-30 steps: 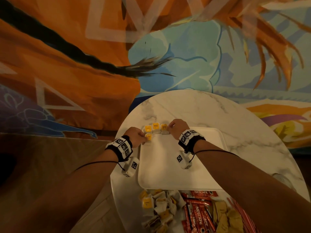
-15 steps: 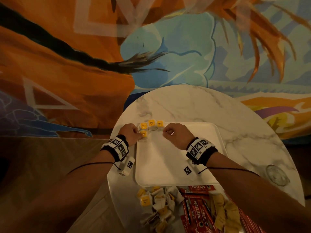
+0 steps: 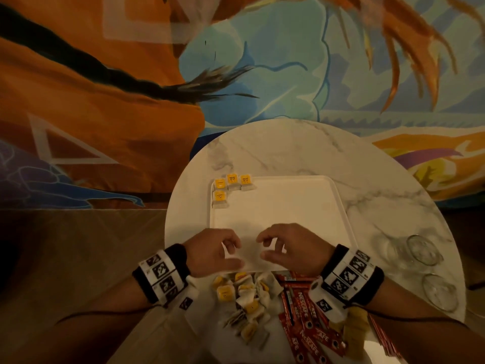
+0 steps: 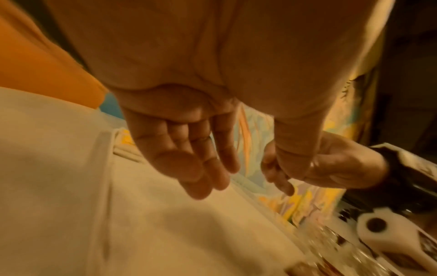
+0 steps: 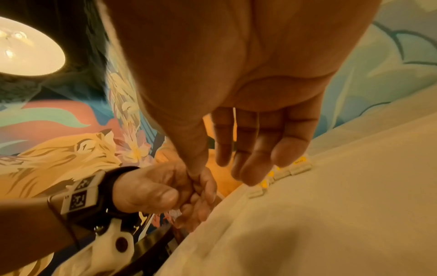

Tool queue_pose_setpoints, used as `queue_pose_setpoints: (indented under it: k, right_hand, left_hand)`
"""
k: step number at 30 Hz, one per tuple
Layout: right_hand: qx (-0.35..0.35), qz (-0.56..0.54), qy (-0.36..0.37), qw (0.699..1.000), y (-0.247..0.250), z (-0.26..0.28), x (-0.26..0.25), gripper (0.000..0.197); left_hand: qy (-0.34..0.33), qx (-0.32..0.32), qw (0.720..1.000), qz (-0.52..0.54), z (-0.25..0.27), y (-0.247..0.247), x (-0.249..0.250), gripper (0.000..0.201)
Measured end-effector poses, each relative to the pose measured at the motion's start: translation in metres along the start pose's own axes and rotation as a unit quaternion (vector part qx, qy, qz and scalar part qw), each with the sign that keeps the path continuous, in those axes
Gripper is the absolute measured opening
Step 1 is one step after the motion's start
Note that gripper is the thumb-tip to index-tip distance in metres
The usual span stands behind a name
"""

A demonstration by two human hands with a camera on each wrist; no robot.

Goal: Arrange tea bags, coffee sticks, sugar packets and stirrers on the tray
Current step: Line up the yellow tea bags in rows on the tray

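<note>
Both my hands empty over the tray's near edge.
On the marble table (image 3: pixel 301 153), the white tray (image 3: pixel 288 206) holds four tea bags (image 3: pixel 231 187) in its far-left corner; my left hand (image 3: pixel 212 254) and right hand (image 3: pixel 291 249) hover, fingers loosely curled, holding nothing.

Hands (image 3: pixel 262 250) — back from tea bags (image 3: pixel 231 186)

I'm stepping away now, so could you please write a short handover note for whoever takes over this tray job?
Left hand: empty, fingers loosely curled, over the tray's near edge.
Right hand: the same, empty.
Tray: four tea bags in its far left corner, three in a row and one below; the rest bare.
Near the tray on the table: loose tea bag pile, coffee sticks; two glasses to the right.
Done: four tea bags placed.
Left: remaining tea bags, coffee sticks, sugar packets, stirrers.
</note>
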State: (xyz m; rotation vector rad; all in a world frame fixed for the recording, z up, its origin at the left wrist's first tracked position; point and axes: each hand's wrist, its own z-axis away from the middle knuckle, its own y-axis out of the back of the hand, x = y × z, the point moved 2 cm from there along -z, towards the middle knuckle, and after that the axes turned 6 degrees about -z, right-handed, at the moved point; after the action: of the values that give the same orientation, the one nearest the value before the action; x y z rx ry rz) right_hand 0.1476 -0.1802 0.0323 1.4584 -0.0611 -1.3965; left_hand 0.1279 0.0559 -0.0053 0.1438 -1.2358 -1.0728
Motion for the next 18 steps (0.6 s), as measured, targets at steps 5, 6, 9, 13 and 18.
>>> queue_pose_setpoints:
  k: [5,6,9,13,18]
  right_hand:
    - [-0.064,0.070,-0.030,0.995,-0.030,0.029,0.008,0.042]
    - [-0.072,0.087,-0.038,0.993,-0.035,0.033,0.010,0.044]
    - [-0.081,0.102,-0.052,0.990,-0.046,0.040,0.013,0.052]
    - [-0.093,0.116,-0.057,0.987,-0.055,0.043,0.014,0.059]
    - [-0.114,0.116,-0.039,0.986,-0.068,0.039,0.011,0.051]
  left_hand:
    - [-0.018,-0.064,0.989,-0.131,0.022,-0.034,0.013,0.067]
    - [-0.021,-0.065,0.986,-0.151,0.023,-0.040,0.014,0.071]
    - [-0.030,-0.067,0.977,-0.202,0.023,-0.052,0.017,0.077]
    - [-0.043,-0.063,0.973,-0.220,0.019,-0.061,0.020,0.072]
    - [-0.042,-0.069,0.964,-0.251,0.014,-0.074,0.021,0.058]
